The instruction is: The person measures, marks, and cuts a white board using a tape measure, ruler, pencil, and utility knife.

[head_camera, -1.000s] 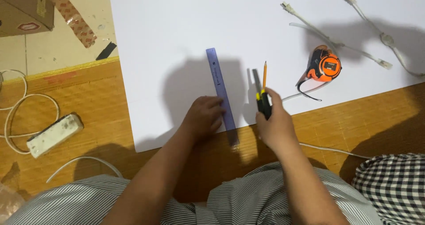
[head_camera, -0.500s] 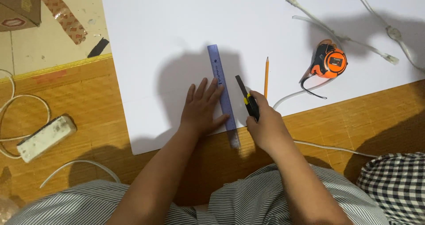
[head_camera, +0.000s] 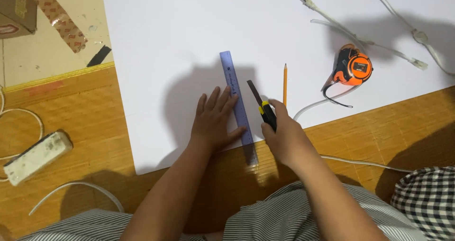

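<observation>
With the left hand [head_camera: 215, 122] spread flat on the ruler [head_camera: 238, 103] over the white sheet [head_camera: 189, 42] and the right hand [head_camera: 284, 136] clenched on a knife [head_camera: 263, 106] just right of the ruler, any ruler slip could send the blade into the fingers [head_camera: 222, 99].

**Surroundings on the floor and sheet**

Orange-and-black tape measure [head_camera: 353, 69] on the sheet's right part, its black strap curling beside it. Yellow wooden pencil [head_camera: 285, 83] lies upright-pointing to its left, apart. White cables with plugs [head_camera: 360, 38] run across the top right. Grimy white power strip [head_camera: 37, 156] on the woven bamboo mat [head_camera: 71, 113] at left, white cord looping near it. Brown cardboard box [head_camera: 16, 9] with a printed tape strip at top left. Black-and-white checked cloth [head_camera: 426, 198] bottom right.
</observation>
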